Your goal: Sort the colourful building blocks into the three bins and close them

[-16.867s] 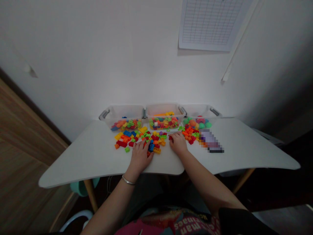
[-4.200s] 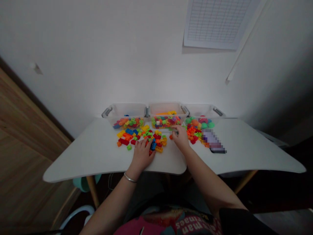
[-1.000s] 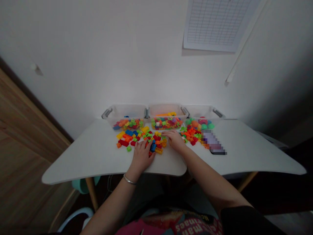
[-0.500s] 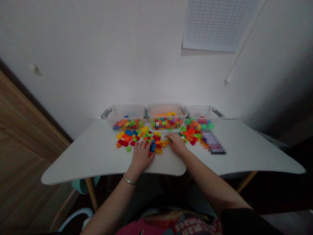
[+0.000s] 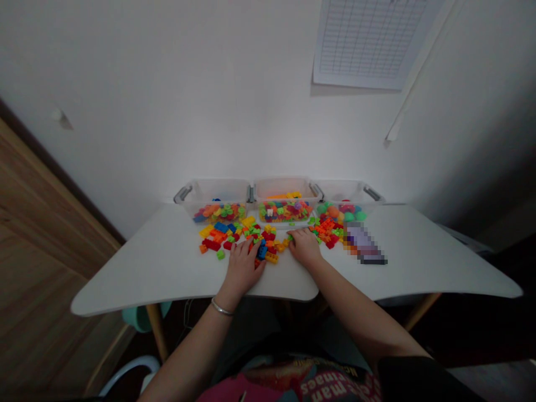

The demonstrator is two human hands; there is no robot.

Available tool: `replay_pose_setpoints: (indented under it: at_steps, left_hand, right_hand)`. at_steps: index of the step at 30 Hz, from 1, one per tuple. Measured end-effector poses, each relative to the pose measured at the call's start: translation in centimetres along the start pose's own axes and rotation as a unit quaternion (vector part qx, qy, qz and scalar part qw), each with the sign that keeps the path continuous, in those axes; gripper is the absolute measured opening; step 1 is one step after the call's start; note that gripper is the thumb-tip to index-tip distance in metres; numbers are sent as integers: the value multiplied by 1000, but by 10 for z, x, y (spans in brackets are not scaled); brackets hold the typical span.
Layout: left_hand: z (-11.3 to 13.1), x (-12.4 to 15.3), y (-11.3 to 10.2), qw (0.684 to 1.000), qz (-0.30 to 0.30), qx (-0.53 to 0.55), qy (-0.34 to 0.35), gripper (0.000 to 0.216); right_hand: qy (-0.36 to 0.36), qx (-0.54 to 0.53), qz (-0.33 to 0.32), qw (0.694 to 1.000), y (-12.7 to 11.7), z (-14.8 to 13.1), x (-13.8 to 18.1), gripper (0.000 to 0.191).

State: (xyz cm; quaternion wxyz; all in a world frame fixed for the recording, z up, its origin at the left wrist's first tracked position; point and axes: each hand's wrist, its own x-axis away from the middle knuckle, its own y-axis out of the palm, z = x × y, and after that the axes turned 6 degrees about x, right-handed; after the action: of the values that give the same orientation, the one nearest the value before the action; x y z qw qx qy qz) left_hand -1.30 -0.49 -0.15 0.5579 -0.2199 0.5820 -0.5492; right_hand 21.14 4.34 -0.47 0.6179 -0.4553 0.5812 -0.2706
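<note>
My left hand is low over the near edge of a pile of plastic toy bricks. Its thumb and fingers are closed round a blue toy brick, with a bit of red showing under the palm. A yellow toy brick lies just right of the blue one. My right hand is at the right side of this pile, fingers bent inward. Its fingertips are by small yellow-green pieces; what they pinch is hidden.
Three clear bins, left, middle and right, stand against the wall with coloured pieces inside. More loose bricks lie right of my right hand. A pixelated flat object is on the white table.
My right hand has shifted slightly to the right and its fingers have curled in more. My left hand stays in place at the blue toy brick.
</note>
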Motion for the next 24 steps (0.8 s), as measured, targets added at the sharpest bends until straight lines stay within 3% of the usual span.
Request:
replay_pose_setpoints:
  at_steps: [4, 10, 16, 20, 24]
  left_hand:
    - [0, 0, 0, 1000, -3, 2, -1, 56]
    - [-2, -1, 2, 1000, -2, 1, 3, 57]
    - [-1, -1, 2, 1000, -5, 0, 1, 56]
    - [-1, -1, 2, 1000, -4, 3, 0, 56]
    - [-1, -1, 1, 1000, -9, 4, -2, 57]
  right_hand:
    - [12, -34, 26, 999, -1, 0, 0, 32]
    - [14, -148, 192, 970, -18, 4, -16, 26]
    - [88, -207, 309, 924, -40, 17, -49, 21]
    - [152, -230, 325, 905, -43, 24, -79, 17]
    - [203, -201, 282, 916, -43, 24, -104, 18]
